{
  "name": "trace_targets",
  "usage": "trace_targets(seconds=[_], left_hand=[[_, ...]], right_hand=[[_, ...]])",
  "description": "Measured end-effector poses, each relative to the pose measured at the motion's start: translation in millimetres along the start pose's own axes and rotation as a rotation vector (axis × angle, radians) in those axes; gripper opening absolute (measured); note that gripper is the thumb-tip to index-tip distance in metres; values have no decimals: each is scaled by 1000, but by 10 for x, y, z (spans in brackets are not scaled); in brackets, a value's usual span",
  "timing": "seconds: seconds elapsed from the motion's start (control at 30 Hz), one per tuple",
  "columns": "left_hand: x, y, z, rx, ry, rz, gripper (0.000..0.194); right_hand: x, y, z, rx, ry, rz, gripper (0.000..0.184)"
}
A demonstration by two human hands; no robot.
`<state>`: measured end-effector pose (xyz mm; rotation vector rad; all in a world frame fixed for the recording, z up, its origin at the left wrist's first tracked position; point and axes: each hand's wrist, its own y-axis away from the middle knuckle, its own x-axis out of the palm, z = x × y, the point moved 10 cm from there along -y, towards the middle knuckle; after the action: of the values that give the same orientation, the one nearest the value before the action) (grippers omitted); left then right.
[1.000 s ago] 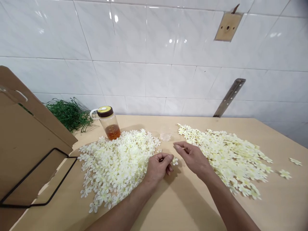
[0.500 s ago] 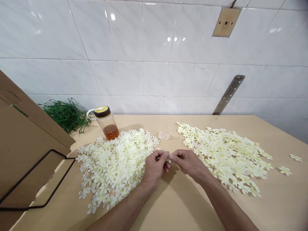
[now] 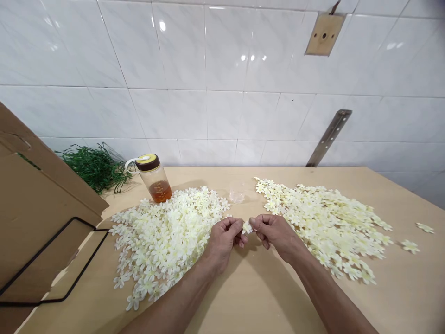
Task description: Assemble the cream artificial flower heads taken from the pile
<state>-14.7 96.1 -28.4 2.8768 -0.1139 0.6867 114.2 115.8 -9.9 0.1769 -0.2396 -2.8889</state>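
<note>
Between my two hands is a small cream-white artificial flower point(image 3: 246, 227). My left hand point(image 3: 225, 237) pinches it from the left with thumb and forefinger, the other fingers curled below. At the flower's right edge, my right hand point(image 3: 274, 233) closes thumb and forefinger on a petal. To the left, beside my left wrist, lies a heaped pile of such flowers point(image 3: 167, 236). A flatter spread of flowers point(image 3: 333, 227) is on the right, past my right hand. Just beyond my hands sits a small clear plastic piece point(image 3: 237, 194), hard to make out.
A bottle point(image 3: 154, 181) with amber liquid stands behind the left pile. Green wiry stems point(image 3: 95, 167) lie at the back left. A cardboard box point(image 3: 41, 208) and a black wire frame point(image 3: 66, 297) take up the left side. A tiled wall point(image 3: 222, 111) closes off the back.
My right hand came in from the upper right to the flower in my left hand. The hands met at it, then drew slightly apart, showing the flower between them.
</note>
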Motion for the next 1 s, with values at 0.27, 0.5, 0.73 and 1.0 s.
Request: trace_targets(seconds=[0.27,0.5,0.73,1.0], left_hand=[[-38,-9,20,8,8,-53,34],[-45,-28,26,22,-1,-48,38],[80,30,56,70,-213,11,35],[24,0,26,107,-156,-17,33]], right_hand=[[17,21,65,27,-146,42,53],[-108,-19,15,44,-160,-27,51],[-141,-1,371,-130,-55,-222,41],[-166,81,435,-156,148,-233,46]])
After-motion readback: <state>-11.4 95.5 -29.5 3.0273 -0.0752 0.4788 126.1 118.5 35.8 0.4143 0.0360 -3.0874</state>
